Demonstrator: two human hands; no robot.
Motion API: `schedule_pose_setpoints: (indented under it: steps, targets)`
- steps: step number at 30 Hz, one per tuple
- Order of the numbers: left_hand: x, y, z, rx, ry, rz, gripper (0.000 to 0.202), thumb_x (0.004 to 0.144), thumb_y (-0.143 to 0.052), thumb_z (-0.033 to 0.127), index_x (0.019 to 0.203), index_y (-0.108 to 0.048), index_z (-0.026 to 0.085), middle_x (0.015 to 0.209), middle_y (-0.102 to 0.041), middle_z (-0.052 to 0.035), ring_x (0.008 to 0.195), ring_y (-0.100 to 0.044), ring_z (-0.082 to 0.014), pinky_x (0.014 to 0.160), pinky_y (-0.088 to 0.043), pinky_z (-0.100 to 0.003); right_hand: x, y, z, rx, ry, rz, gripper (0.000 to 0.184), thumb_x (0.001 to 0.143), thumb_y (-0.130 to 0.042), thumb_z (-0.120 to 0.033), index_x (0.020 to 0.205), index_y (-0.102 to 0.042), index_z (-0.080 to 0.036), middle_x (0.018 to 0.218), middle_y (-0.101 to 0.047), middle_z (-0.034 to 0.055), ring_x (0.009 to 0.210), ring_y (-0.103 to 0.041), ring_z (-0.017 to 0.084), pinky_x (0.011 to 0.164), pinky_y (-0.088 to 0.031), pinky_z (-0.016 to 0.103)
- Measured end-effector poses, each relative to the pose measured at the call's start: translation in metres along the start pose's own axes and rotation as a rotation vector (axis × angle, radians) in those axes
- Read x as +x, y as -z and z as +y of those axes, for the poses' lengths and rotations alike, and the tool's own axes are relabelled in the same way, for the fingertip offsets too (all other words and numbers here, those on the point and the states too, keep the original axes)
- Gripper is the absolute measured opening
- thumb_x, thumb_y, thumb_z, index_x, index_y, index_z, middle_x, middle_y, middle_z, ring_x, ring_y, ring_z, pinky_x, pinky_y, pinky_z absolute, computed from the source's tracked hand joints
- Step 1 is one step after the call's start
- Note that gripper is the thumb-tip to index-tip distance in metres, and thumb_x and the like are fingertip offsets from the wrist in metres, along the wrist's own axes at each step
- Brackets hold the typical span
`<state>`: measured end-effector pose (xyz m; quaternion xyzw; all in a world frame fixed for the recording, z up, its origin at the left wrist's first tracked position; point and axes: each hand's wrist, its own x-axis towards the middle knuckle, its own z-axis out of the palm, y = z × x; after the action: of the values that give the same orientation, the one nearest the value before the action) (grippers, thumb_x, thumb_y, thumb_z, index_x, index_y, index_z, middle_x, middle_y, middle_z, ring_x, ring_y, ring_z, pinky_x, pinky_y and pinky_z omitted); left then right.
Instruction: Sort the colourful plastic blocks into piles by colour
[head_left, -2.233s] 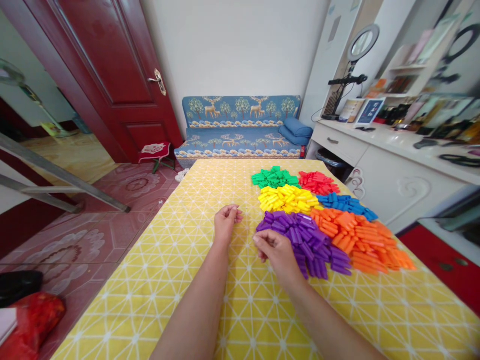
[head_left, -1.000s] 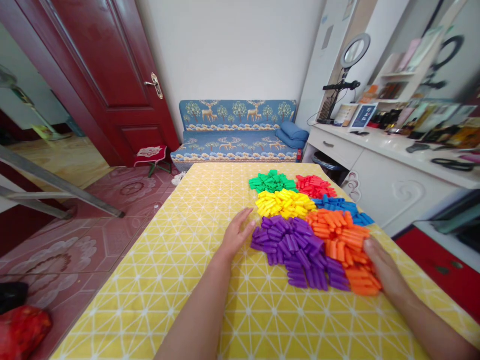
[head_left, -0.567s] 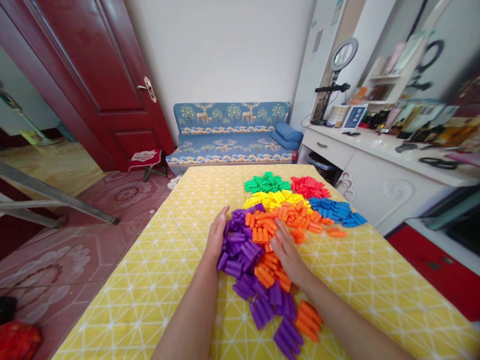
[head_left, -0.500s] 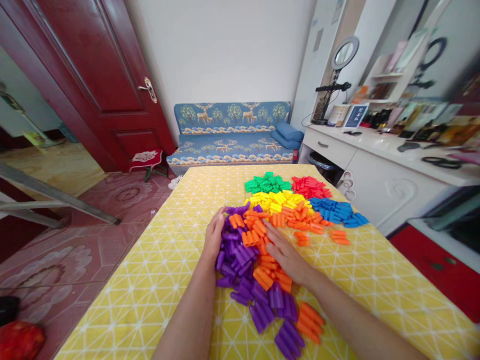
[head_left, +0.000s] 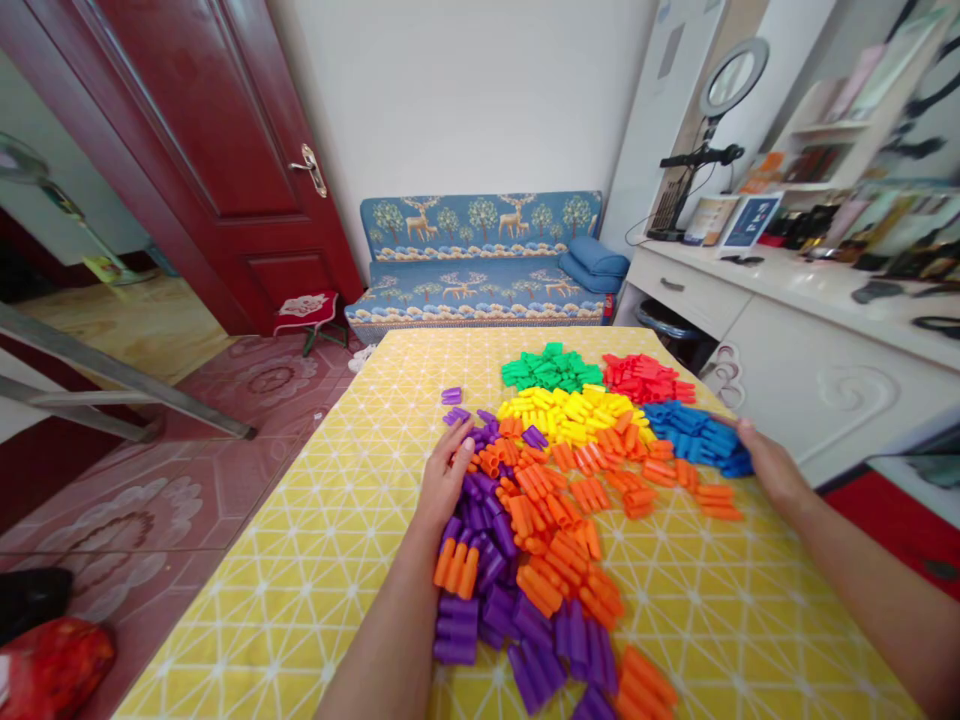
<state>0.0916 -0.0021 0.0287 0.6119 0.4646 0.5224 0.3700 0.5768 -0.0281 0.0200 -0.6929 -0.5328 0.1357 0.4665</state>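
Observation:
Plastic tube-like pieces lie in colour heaps on a yellow patterned tablecloth (head_left: 322,540). My left hand (head_left: 444,475) rests against the left edge of the purple pieces (head_left: 480,520), its fingers stretched out. Orange pieces (head_left: 555,530) spread beside and partly over the purple ones. My right hand (head_left: 769,462) is at the right end of the blue pieces (head_left: 694,437), fingers extended along their outer side and partly hidden behind them. Behind the orange lie yellow pieces (head_left: 574,412), with green pieces (head_left: 551,368) and red pieces (head_left: 646,380) farther back.
A blue sofa (head_left: 480,275) stands beyond the table. To the right is a white dresser (head_left: 795,340) carrying a ring light (head_left: 735,78) and bottles. A red door (head_left: 217,130) and a small stool (head_left: 304,310) are at the left.
My right hand has left the orange pieces and moved right to the blue heap. The orange and purple pieces are more spread out, and my left hand stays at the purple edge.

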Motion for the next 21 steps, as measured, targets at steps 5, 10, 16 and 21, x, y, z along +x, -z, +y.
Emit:
schedule_pose_setpoints:
  steps: [5,10,16,21]
  targets:
    - [0.001,-0.001,-0.001,0.015,0.007,-0.033,0.049,0.089,-0.052,0.051,0.125,-0.064,0.02,0.137,-0.058,-0.0094,0.134,-0.046,-0.0255,0.117,-0.028,-0.043,-0.025,-0.056,-0.028,0.109,-0.033,-0.087,0.062,0.083,-0.048,-0.071,0.124,-0.063,-0.028,0.135,-0.058,0.0059,0.129,-0.05,0.028,0.115,-0.031,0.046]
    - [0.0,-0.002,0.002,0.02,0.016,-0.062,0.052,0.089,-0.051,0.051,0.129,-0.062,0.019,0.14,-0.056,-0.0093,0.135,-0.046,-0.0264,0.118,-0.028,-0.045,-0.057,-0.122,-0.094,0.248,0.003,-0.224,0.072,0.08,-0.047,-0.077,0.129,-0.06,-0.025,0.137,-0.057,0.0077,0.132,-0.047,0.029,0.115,-0.029,0.049]
    - [-0.004,0.0,0.001,-0.009,-0.019,-0.096,0.05,0.09,-0.051,0.05,0.13,-0.06,0.022,0.142,-0.054,-0.0081,0.136,-0.044,-0.0254,0.118,-0.027,-0.044,-0.097,-0.171,-0.176,0.276,0.172,-0.497,0.072,0.088,-0.043,-0.069,0.144,-0.045,-0.024,0.146,-0.047,0.0085,0.139,-0.037,0.027,0.116,-0.028,0.048]
    - [-0.004,0.0,0.002,-0.015,-0.017,0.028,0.046,0.088,-0.054,0.051,0.12,-0.068,0.021,0.133,-0.061,-0.0092,0.13,-0.05,-0.0264,0.115,-0.031,-0.043,-0.062,-0.148,-0.193,0.128,0.541,-0.603,0.054,0.093,-0.039,-0.062,0.103,-0.074,-0.022,0.112,-0.07,0.0085,0.109,-0.064,0.026,0.098,-0.047,0.042]
